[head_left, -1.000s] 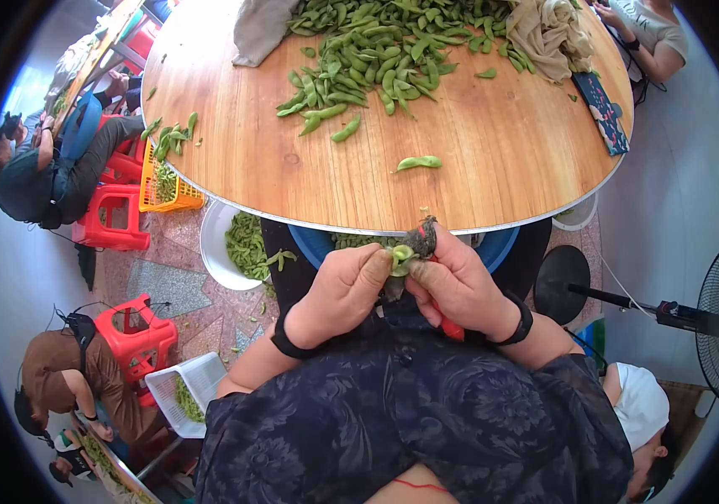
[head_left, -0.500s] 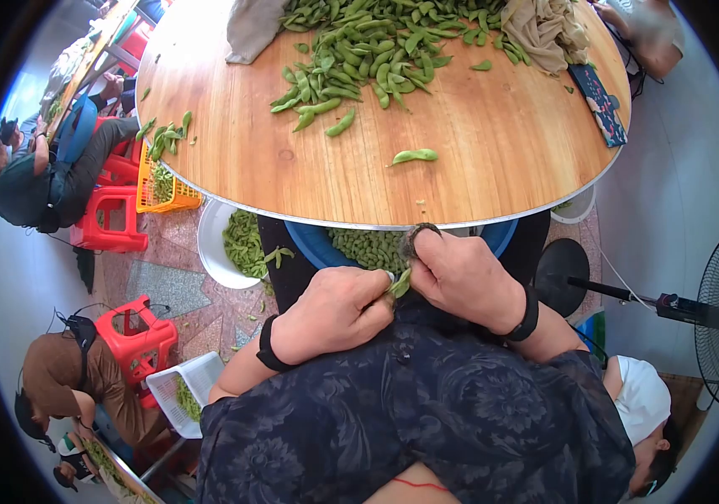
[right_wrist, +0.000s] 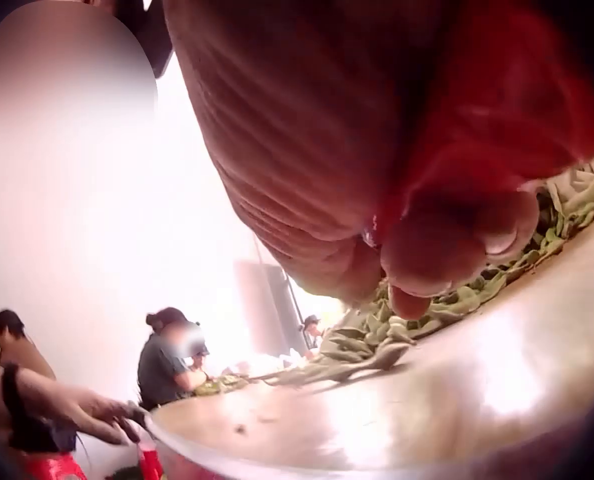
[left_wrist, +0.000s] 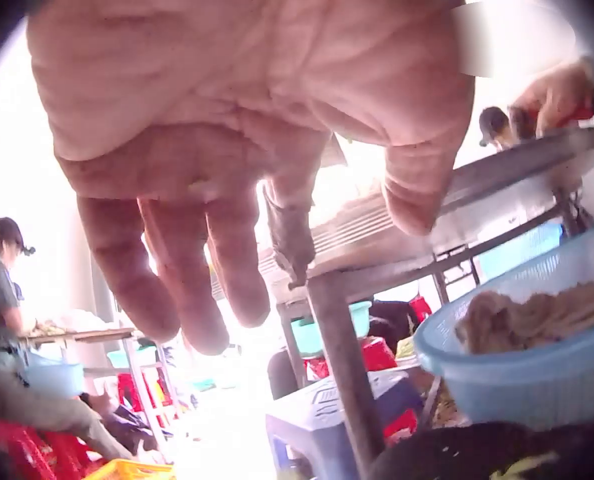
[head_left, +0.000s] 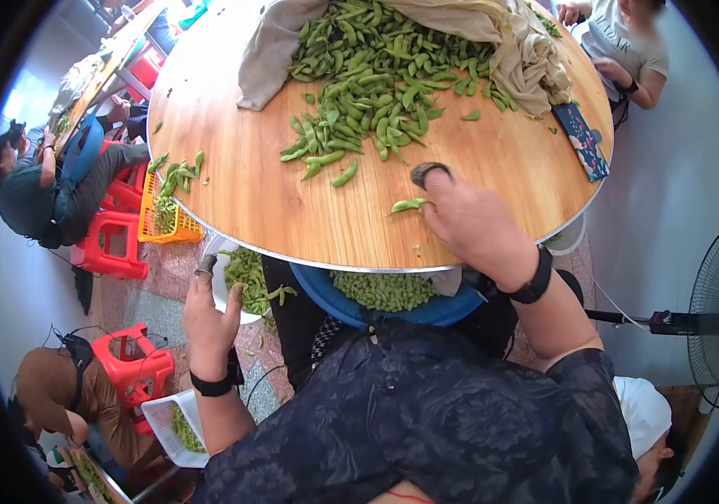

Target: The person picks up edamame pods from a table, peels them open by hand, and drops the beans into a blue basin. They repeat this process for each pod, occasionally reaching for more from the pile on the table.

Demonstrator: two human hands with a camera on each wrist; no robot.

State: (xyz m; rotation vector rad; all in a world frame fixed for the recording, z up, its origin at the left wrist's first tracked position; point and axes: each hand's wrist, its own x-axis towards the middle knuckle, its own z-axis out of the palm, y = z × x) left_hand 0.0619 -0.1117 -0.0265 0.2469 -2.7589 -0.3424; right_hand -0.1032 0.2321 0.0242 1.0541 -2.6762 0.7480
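Over the tabletop reaches my right hand (head_left: 477, 223), its thumb and fingers at one end of a green soybean pod (head_left: 408, 205) lying alone near the edge. A dark cover (head_left: 429, 172) sits on its index fingertip. Something red (right_wrist: 507, 110) shows against its palm in the right wrist view, with the fingers curled beside it. My left hand (head_left: 210, 328), fingers straight and thumb apart, holds nothing beside the white bucket (head_left: 221, 304) of pods. A grey cover (left_wrist: 291, 235) wraps its index finger. Shelled beans (head_left: 393, 290) fill the blue basin (head_left: 326, 301) under the table edge.
A heap of pods (head_left: 368, 92) covers the far part of the round table (head_left: 233, 193), with beige cloth (head_left: 536, 76) around it. A patterned dark-blue pouch (head_left: 582, 143) lies right. A fan (head_left: 716, 302), red stools (head_left: 115, 244), a yellow crate (head_left: 153, 227) and other people surround the table.
My hands, together over the lap around a pod, have parted. The left went left beside the bucket, without the pod; the right reached forward to the lone pod on the table.
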